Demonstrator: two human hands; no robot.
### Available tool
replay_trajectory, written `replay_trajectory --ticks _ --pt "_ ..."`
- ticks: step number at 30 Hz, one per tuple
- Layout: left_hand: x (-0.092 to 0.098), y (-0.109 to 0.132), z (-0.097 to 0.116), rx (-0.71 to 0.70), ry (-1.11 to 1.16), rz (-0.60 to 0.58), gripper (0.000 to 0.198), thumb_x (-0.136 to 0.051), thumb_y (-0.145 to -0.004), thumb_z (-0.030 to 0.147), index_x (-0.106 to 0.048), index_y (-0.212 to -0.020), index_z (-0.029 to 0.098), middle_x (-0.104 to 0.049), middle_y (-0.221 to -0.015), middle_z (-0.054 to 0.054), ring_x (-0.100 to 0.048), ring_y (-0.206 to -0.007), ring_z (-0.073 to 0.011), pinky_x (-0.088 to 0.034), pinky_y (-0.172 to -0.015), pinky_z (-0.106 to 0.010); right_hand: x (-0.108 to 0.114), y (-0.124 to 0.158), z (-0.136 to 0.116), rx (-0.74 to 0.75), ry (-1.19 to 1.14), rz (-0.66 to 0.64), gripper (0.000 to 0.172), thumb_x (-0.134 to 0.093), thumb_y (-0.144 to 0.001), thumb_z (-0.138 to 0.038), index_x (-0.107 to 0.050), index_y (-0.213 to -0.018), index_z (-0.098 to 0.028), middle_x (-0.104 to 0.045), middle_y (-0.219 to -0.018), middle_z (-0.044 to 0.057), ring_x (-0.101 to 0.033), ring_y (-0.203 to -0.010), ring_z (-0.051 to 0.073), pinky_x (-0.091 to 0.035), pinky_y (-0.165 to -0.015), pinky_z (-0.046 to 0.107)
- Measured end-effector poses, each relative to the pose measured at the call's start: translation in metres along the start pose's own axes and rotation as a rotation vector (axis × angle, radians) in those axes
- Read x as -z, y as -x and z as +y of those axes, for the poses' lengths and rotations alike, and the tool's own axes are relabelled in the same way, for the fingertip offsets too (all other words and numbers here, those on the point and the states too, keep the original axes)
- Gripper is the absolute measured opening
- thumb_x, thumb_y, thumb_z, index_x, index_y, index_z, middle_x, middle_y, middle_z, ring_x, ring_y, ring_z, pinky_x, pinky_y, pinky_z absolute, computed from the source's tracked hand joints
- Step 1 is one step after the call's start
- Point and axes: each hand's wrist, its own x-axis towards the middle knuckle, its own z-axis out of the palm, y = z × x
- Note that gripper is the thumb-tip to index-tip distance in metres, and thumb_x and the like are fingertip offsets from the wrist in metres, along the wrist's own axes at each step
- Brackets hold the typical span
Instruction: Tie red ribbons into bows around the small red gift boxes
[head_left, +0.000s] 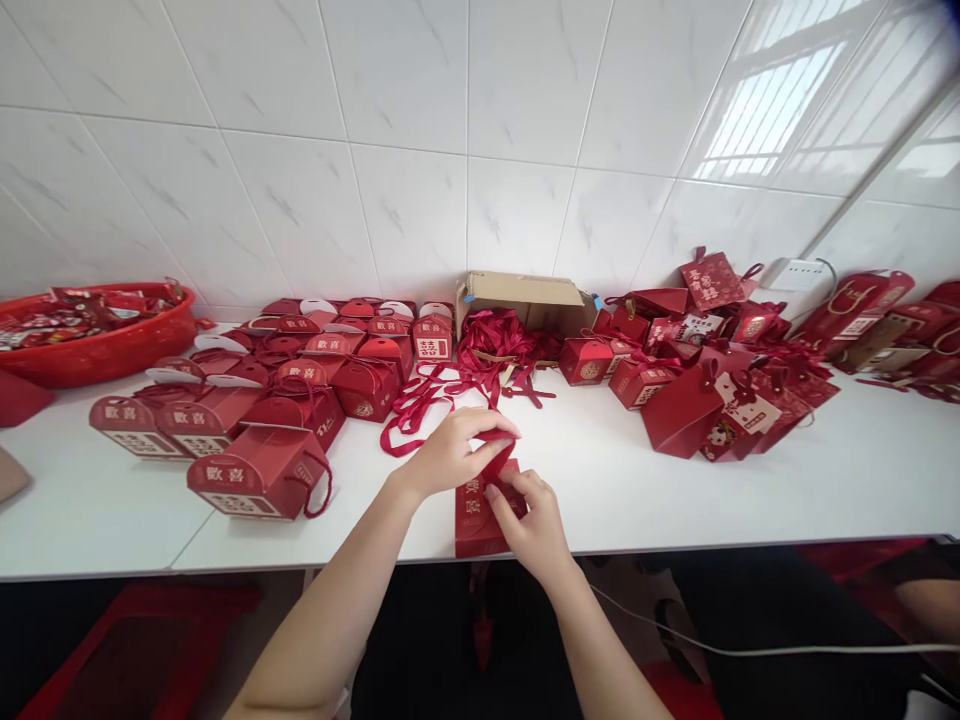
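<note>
A small red gift box (480, 535) with pale lettering stands near the table's front edge, between my hands. My left hand (457, 450) is pinched shut above it on a dark red ribbon (495, 460). Thumb and fingers of my right hand (531, 515) close on the same ribbon lower down, against the box's top. The right fingers hide part of the box and the ribbon's lower end. Behind my left hand, loose loops of red ribbon (409, 412) trail across the table from a tangled ribbon pile (495, 340).
Rows of red gift boxes (255, 475) stand at the left, with a red basin (97, 345) of wrapped packets behind. A cardboard box (525, 290) lies against the tiled wall. Red bags (682, 410) and more boxes (585, 360) stand right. A person's arm (930, 605) shows at the right edge.
</note>
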Motion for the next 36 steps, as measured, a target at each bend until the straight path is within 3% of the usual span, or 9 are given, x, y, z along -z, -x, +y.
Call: replay_trajectory --ticks 2,4,9,12,15,19,23,31,36 --pt "-0.004 -0.012 0.002 -0.029 0.008 -0.122 0.02 -0.05 -0.084 0.015 -0.068 -0.09 0.023 -0.072 -0.091 -0.002 -0.065 -0.085 -0.0175 -0.049 -0.081 -0.03 -0.001 -0.001 0.001 -0.019 0.007 0.027 0.024 -0.054 -0.084 -0.04 -0.066 -0.075 -0.021 -0.061 -0.066 0.005 -0.054 -0.067 0.02 -0.043 -0.07 0.036" --pt "-0.007 -0.016 0.002 -0.041 -0.02 -0.121 0.018 -0.052 -0.084 0.018 -0.067 -0.092 0.023 -0.071 -0.093 -0.002 -0.064 -0.088 -0.0181 -0.048 -0.083 -0.031 -0.003 -0.003 0.002 -0.033 -0.021 0.04 0.029 -0.052 -0.086 -0.04 -0.065 -0.068 -0.022 -0.064 -0.067 0.006 -0.055 -0.067 0.02 -0.043 -0.07 0.036" --pt "-0.005 0.004 -0.012 0.144 -0.283 0.415 0.014 -0.064 -0.077 0.031 -0.056 -0.083 0.02 -0.062 -0.087 -0.004 -0.056 -0.084 -0.0206 -0.043 -0.08 -0.036 -0.005 -0.005 0.003 -0.05 -0.091 0.025 0.032 -0.049 -0.089 -0.041 -0.066 -0.069 -0.022 -0.068 -0.069 0.007 -0.056 -0.071 0.021 -0.044 -0.067 0.034" --pt "-0.003 0.028 -0.021 0.252 -0.119 0.293 0.02 -0.059 -0.082 0.035 -0.055 -0.07 0.02 -0.059 -0.071 0.0 -0.055 -0.069 -0.0163 -0.044 -0.067 -0.029 -0.002 -0.004 0.002 -0.024 -0.086 -0.003 0.034 -0.047 -0.09 -0.042 -0.066 -0.069 -0.022 -0.069 -0.071 0.007 -0.056 -0.074 0.022 -0.044 -0.069 0.035" --pt "-0.01 0.044 -0.026 0.286 0.079 0.162 0.016 -0.063 -0.079 0.034 -0.065 -0.071 0.02 -0.065 -0.075 -0.002 -0.06 -0.073 -0.0178 -0.047 -0.07 -0.029 -0.002 -0.003 0.002 -0.004 -0.088 -0.006 0.036 -0.047 -0.09 -0.042 -0.063 -0.065 -0.022 -0.069 -0.073 0.007 -0.057 -0.075 0.022 -0.044 -0.07 0.035" --pt "-0.024 0.054 -0.027 0.293 0.155 0.228 0.014 -0.06 -0.082 0.03 -0.068 -0.079 0.019 -0.069 -0.086 -0.006 -0.064 -0.084 -0.0202 -0.05 -0.08 -0.032 -0.006 -0.003 0.002 -0.089 -0.255 0.038 0.019 -0.052 -0.087 -0.04 -0.054 -0.089 -0.022 -0.069 -0.07 0.004 -0.065 -0.074 0.021 -0.048 -0.072 0.034" --pt "-0.033 0.06 -0.025 0.307 0.189 0.263 0.013 -0.057 -0.085 0.028 -0.066 -0.085 0.018 -0.068 -0.086 -0.005 -0.063 -0.085 -0.0188 -0.05 -0.08 -0.032 -0.009 -0.004 0.001 -0.101 -0.301 0.085 0.022 -0.056 -0.085 -0.037 -0.04 -0.093 -0.024 -0.068 -0.064 0.0 -0.068 -0.069 0.02 -0.049 -0.07 0.032" --pt "-0.049 0.064 -0.03 0.331 0.235 0.364 0.01 -0.065 -0.078 0.027 -0.062 -0.077 0.017 -0.064 -0.081 -0.004 -0.061 -0.081 -0.0177 -0.049 -0.079 -0.031 -0.009 -0.002 0.004 -0.013 -0.167 0.161 0.022 -0.056 -0.084 -0.034 -0.048 -0.099 -0.02 -0.067 -0.07 0.0 -0.066 -0.067 0.017 -0.051 -0.065 0.029" --pt "-0.054 0.066 -0.033 0.345 0.265 0.408 0.012 -0.066 -0.077 0.027 -0.062 -0.073 0.017 -0.065 -0.079 -0.004 -0.061 -0.08 -0.0181 -0.049 -0.079 -0.032 -0.009 -0.004 0.009 0.096 -0.06 0.261 0.015 -0.06 -0.082 -0.027 -0.053 -0.093 -0.019 -0.062 -0.082 0.002 -0.053 -0.055 0.011 -0.05 -0.059 0.027"
